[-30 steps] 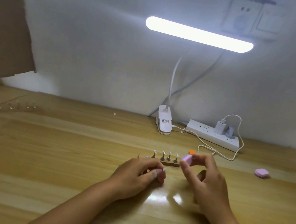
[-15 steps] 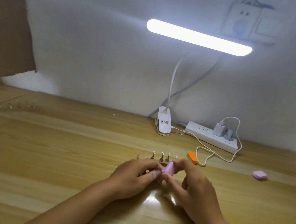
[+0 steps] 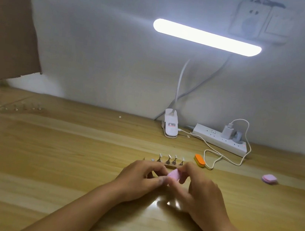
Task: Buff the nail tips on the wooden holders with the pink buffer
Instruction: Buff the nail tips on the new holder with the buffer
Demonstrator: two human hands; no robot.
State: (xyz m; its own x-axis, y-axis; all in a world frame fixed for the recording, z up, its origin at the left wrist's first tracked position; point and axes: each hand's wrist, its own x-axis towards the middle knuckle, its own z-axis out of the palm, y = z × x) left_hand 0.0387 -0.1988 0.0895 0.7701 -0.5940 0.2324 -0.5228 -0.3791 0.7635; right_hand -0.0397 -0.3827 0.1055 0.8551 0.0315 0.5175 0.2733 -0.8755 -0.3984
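Note:
A wooden holder (image 3: 168,166) lies in the middle of the table with several small metal stands (image 3: 171,159) carrying nail tips. Just in front of it my right hand (image 3: 196,191) pinches the pink buffer (image 3: 173,175) between thumb and fingers. My left hand (image 3: 139,179) is beside it with curled fingers, pinching a small piece at the fingertips right against the buffer; the piece itself is hidden and blurred. A second wooden holder (image 3: 22,108) with several stands sits far back left.
An orange buffer (image 3: 199,160) lies right of the holder, beside a white cable (image 3: 220,157). A pink pad (image 3: 269,178) lies far right. The lamp clip (image 3: 170,125) and power strip (image 3: 220,141) stand by the wall. A brown board (image 3: 9,32) leans at the left.
My right hand brought the pink buffer down and left from beside the holder until it met my left hand's fingertips. The orange buffer behind it came into sight.

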